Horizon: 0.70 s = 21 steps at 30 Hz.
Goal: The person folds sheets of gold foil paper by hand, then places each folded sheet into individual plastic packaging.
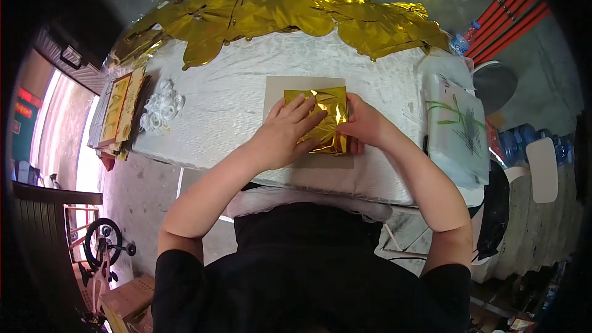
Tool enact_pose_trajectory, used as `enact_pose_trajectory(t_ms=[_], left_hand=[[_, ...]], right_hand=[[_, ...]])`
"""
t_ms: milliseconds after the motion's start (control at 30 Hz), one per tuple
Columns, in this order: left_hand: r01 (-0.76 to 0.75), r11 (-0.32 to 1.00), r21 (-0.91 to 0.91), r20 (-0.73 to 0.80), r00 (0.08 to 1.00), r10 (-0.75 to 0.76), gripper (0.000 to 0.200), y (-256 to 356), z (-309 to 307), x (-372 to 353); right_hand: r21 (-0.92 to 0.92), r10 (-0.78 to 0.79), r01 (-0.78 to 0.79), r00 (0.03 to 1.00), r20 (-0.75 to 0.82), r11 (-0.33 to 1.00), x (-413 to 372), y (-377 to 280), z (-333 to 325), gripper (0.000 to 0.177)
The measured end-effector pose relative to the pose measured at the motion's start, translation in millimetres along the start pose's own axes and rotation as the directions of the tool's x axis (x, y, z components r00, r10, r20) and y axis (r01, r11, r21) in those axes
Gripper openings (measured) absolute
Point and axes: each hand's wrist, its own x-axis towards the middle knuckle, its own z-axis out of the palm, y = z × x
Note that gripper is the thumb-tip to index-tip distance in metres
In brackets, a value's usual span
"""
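A folded square of shiny gold foil lies on a grey-brown cardboard sheet at the middle of the table. My left hand rests flat on the foil's left part, fingers stretched out and slightly apart. At the foil's right edge, my right hand has its thumb on top, with the other fingers along the side and partly hidden. Its grip closes around that edge. Along the table's far side lie several flat gold foil balloons, spread out and overlapping.
White ribbon rolls sit left on the white-covered table, beside stacked printed packets. Clear plastic bags pile at the right edge. A plastic bottle and red poles are behind them. A small bike stands lower left.
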Motion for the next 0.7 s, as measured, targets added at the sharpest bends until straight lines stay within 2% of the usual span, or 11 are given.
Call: enact_pose_trajectory(t_ms=[67,100,167,200,267,300,367,400,467,600,700], left_hand=[[-0.011,1.000,-0.009,-0.012,1.000,0.011,0.054,0,1,0],[-0.021,1.000,-0.018,-0.024,0.999,0.021,0.053,-1,0,0],[-0.014,1.000,-0.018,-0.011,1.000,0.014,0.053,0,-2,0],[-0.009,1.000,-0.020,0.002,1.000,0.009,0.053,0,-3,1],[-0.005,1.000,-0.029,0.000,1.000,0.005,0.053,0,-4,1],[-0.008,0.999,-0.034,0.001,1.000,0.008,0.052,0,-4,2],[-0.006,0.999,-0.038,0.003,1.000,0.007,0.052,0,-3,2],[-0.007,0.999,-0.037,-0.009,1.000,0.007,0.052,-1,-3,3],[-0.010,0.999,-0.040,-0.005,1.000,0.010,0.052,0,-3,3],[-0.001,1.000,-0.029,0.006,1.000,0.002,0.052,0,-4,4],[0.000,0.999,-0.037,0.017,1.000,0.001,0.054,1,-5,3]], right_hand=[[-0.201,-0.072,0.071,0.997,0.002,0.977,-4,-7,-2,0.072],[-0.201,-0.073,0.072,0.997,0.003,0.977,-5,-6,-4,0.072],[-0.455,-0.228,0.136,0.961,-0.155,0.880,-10,-2,-9,0.076],[-0.457,-0.227,0.136,0.962,-0.150,0.879,-13,-2,-10,0.076],[-0.602,-0.373,0.208,0.913,-0.162,0.771,-21,-1,-11,0.077],[-0.597,-0.367,0.205,0.916,-0.162,0.775,-20,5,-12,0.077],[-0.682,-0.566,0.463,0.820,0.086,0.567,-18,22,-11,0.081],[-0.679,-0.561,0.457,0.824,0.081,0.574,-19,24,-11,0.081],[-0.701,-0.486,0.452,0.857,0.170,0.552,-19,27,-12,0.085],[-0.655,-0.462,0.472,0.863,0.206,0.590,-16,32,-16,0.091],[-0.694,-0.449,0.471,0.863,0.232,0.545,-14,31,-17,0.096]])
